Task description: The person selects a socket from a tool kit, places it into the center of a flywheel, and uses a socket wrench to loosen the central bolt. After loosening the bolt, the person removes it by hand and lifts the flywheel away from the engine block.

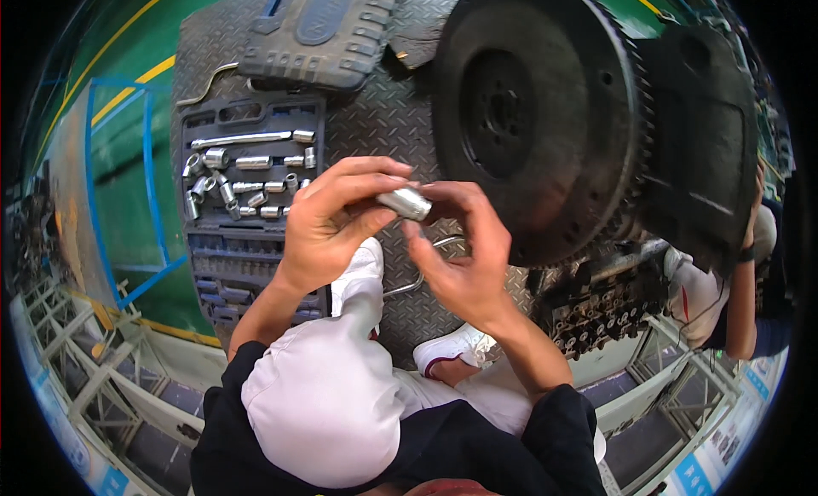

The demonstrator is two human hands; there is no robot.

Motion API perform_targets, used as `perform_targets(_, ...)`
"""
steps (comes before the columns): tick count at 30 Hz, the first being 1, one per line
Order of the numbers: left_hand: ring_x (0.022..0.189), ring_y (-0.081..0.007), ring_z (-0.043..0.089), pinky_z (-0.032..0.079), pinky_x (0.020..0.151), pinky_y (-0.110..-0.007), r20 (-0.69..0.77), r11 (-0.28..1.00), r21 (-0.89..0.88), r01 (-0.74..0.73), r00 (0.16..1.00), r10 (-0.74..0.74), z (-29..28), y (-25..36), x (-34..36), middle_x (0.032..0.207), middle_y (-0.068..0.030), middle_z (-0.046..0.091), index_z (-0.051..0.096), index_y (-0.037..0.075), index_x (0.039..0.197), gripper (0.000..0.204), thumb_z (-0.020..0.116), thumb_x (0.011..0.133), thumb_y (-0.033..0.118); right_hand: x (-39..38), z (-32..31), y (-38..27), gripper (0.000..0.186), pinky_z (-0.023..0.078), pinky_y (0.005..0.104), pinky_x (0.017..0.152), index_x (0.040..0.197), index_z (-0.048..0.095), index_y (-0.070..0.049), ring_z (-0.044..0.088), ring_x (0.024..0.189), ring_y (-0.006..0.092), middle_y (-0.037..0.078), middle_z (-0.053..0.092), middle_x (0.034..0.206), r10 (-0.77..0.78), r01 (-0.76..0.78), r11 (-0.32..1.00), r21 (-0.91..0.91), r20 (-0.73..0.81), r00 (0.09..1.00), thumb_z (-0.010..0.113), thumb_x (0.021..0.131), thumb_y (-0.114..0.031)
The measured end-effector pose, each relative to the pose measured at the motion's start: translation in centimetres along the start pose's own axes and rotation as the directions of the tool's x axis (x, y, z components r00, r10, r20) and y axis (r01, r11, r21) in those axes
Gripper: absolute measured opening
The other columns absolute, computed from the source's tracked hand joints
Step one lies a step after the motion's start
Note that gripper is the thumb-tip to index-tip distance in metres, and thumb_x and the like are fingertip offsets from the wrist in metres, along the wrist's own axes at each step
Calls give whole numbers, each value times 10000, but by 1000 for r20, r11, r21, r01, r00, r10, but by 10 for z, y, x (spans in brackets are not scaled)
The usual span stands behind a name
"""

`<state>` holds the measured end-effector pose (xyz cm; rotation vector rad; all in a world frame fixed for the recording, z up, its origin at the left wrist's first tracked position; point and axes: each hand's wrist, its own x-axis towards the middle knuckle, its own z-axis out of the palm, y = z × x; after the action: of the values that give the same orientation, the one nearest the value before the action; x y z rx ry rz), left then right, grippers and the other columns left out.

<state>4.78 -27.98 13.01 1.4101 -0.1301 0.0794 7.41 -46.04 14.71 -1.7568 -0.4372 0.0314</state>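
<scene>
A shiny metal socket (407,204) is held up in front of me, tilted, between both hands. My left hand (328,219) pinches its left end, fingers over the top and thumb below. My right hand (470,249) curls around the right end, with thumb and fingertips at its edge. Below and left of my hands lies an open socket case (247,112), with several loose sockets (226,189) and a long extension bar (240,141) in its upper half. Its lower half carries rows of smaller pieces, partly hidden by my left forearm.
A large dark flywheel (537,95) with a toothed rim stands at the right. Beside it is an engine part (596,313) with several openings. A closed grey toolbox (319,31) lies at the back on the tread-plate surface (366,121). Another person's forearm (743,300) shows at the far right.
</scene>
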Motion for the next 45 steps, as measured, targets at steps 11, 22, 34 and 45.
perform_targets(11,963,-166,635,535,786,-294,110,798,-430,422,902,-418,9,-27,10,1201,-135,636,516,39,1382,568,737,895,232,-13,12,17,261,544,308,715,1122,547,15,647,797,143,112,674,1002,548,-505,485,714,202,812,612,992,-201)
perform_targets(22,1030,-136,635,506,932,-289,205,901,428,70,963,-172,29,-2,117,1095,-114,665,548,-33,1276,461,725,855,26,-59,9,55,469,488,280,757,1404,515,-25,570,755,120,79,706,910,507,-700,581,416,487,711,347,1079,-319)
perform_targets(34,944,-127,676,531,846,-257,147,801,576,-164,985,95,37,-15,123,959,-105,732,634,-64,1119,297,737,879,79,-92,8,116,344,515,417,812,1087,662,-17,670,927,383,198,703,942,629,-588,772,-242,421,653,531,954,-307)
perform_targets(45,883,-119,685,545,788,-259,32,956,157,246,967,-254,42,-26,123,992,-120,730,636,-73,1120,278,690,926,119,-80,-3,114,266,521,334,787,1128,650,-22,696,864,230,152,718,944,625,-587,772,-243,455,634,586,940,-199)
